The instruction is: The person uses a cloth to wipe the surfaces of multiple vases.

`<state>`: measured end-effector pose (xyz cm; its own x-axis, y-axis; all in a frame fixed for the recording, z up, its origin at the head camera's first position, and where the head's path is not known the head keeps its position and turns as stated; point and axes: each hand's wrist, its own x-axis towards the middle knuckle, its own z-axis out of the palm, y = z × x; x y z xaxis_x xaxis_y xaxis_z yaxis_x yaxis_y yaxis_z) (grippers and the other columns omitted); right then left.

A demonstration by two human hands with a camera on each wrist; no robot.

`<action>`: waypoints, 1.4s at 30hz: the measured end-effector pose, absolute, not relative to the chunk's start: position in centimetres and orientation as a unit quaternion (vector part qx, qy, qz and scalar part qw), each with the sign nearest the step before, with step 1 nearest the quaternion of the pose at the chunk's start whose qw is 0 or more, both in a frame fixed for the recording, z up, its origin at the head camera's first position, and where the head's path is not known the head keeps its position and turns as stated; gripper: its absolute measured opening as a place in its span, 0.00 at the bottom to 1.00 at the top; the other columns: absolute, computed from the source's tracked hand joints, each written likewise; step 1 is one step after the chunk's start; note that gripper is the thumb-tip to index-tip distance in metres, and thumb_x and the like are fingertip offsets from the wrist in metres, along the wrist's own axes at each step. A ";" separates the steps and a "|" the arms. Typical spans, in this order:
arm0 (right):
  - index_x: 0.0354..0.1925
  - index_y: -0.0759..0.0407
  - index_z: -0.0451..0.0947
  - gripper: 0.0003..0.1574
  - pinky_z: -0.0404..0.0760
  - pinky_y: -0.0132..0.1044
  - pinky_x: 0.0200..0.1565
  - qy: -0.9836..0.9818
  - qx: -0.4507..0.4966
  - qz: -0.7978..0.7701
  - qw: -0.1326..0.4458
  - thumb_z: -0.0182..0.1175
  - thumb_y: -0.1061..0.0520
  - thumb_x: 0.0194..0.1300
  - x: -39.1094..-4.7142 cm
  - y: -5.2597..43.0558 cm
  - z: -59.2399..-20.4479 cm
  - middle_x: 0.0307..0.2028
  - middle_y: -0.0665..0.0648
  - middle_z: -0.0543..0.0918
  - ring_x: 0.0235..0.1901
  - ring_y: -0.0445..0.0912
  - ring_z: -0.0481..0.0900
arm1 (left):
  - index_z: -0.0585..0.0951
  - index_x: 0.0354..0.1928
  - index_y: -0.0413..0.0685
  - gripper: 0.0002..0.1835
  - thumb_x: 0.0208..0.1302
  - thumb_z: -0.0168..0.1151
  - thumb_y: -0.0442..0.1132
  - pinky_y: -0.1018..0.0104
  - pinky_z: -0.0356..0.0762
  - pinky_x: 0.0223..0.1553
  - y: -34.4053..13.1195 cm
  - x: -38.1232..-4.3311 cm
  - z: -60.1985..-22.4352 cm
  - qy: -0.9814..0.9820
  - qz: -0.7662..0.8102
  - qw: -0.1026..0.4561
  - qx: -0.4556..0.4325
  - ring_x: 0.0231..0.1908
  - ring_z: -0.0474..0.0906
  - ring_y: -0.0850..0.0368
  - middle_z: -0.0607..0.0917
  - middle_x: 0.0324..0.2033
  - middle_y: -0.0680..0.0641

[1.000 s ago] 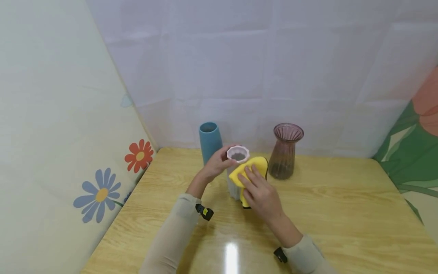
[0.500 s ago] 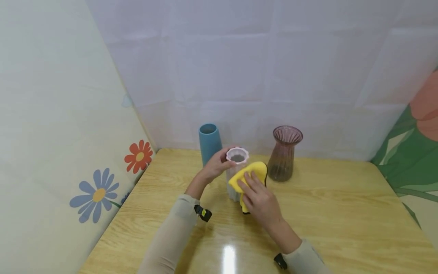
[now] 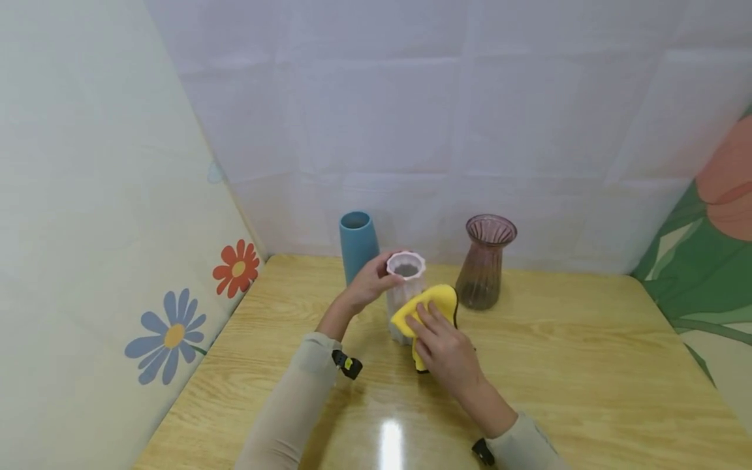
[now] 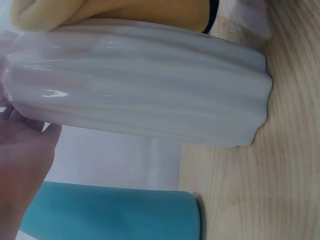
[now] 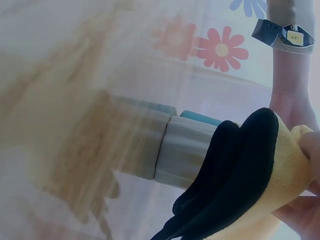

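Note:
A ribbed white vase [image 3: 397, 300] with a scalloped rim stands upright on the table. My left hand [image 3: 369, 284] grips it just under the rim, thumb on the near side. In the left wrist view the fluted, glossy wall of this vase [image 4: 145, 82] fills the middle, its base on the wood. My right hand [image 3: 448, 349] holds a folded yellow cloth [image 3: 431, 300] with dark edging against the vase's right side. The lower end of the cloth hangs near the vase's base. In the right wrist view the dark-edged cloth [image 5: 287, 165] hides part of the vase.
Behind the left hand stands a tall blue vase [image 3: 358, 248]. A purple glass vase [image 3: 483, 271] with a flared mouth is to the right, behind the cloth. A white sheet [image 3: 376, 117] hangs along the table's [image 3: 576, 365] back edge; flower-patterned panels flank it.
My right hand and the cloth have slid a little down the side of the white vase. The left hand keeps its grip near the rim.

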<state>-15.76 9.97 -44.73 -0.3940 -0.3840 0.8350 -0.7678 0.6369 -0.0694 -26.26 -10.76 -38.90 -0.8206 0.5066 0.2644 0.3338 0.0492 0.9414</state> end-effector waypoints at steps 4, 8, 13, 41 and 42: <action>0.51 0.61 0.86 0.24 0.86 0.51 0.44 -0.804 0.361 0.229 0.413 0.71 0.66 0.52 -15.7 10.0 -45.1 0.52 0.67 0.86 0.52 0.65 0.84 | 0.66 0.72 0.37 0.37 0.69 0.67 0.46 0.60 0.76 0.59 -10.7 -26.2 -38.7 0.726 0.620 0.069 0.289 0.58 0.75 0.50 0.75 0.62 0.34; 0.51 0.61 0.86 0.24 0.86 0.50 0.44 -0.814 0.357 0.224 0.401 0.72 0.65 0.53 -15.5 10.0 -45.2 0.52 0.67 0.85 0.52 0.65 0.84 | 0.66 0.72 0.36 0.34 0.70 0.66 0.41 0.59 0.76 0.59 -10.7 -26.1 -38.6 0.731 0.617 0.065 0.285 0.59 0.75 0.48 0.75 0.62 0.33; 0.51 0.61 0.86 0.24 0.86 0.50 0.45 -0.824 0.357 0.214 0.385 0.72 0.64 0.53 -15.3 10.0 -45.3 0.52 0.67 0.85 0.53 0.64 0.83 | 0.66 0.72 0.37 0.32 0.70 0.63 0.36 0.59 0.76 0.59 -10.7 -26.1 -38.7 0.736 0.613 0.064 0.281 0.59 0.75 0.48 0.75 0.62 0.33; 0.50 0.56 0.88 0.21 0.87 0.48 0.45 -0.887 0.328 0.223 0.237 0.70 0.64 0.56 -13.9 11.3 -44.0 0.53 0.61 0.86 0.51 0.56 0.86 | 0.65 0.74 0.42 0.32 0.73 0.62 0.41 0.57 0.76 0.58 -10.5 -26.2 -39.6 0.739 0.612 0.050 0.277 0.58 0.74 0.49 0.75 0.63 0.36; 0.50 0.56 0.88 0.21 0.87 0.48 0.45 -0.885 0.328 0.227 0.241 0.70 0.65 0.56 -13.9 11.5 -43.9 0.53 0.61 0.87 0.51 0.55 0.86 | 0.65 0.74 0.42 0.32 0.73 0.62 0.40 0.57 0.76 0.58 -10.5 -26.2 -39.7 0.739 0.613 0.048 0.276 0.58 0.74 0.49 0.74 0.63 0.36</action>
<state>-13.92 11.45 -43.92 -0.6688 -0.4712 0.5751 -0.6896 0.6821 -0.2431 -26.17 -10.48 -39.65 -0.8435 0.4661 0.2670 0.3484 0.0965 0.9324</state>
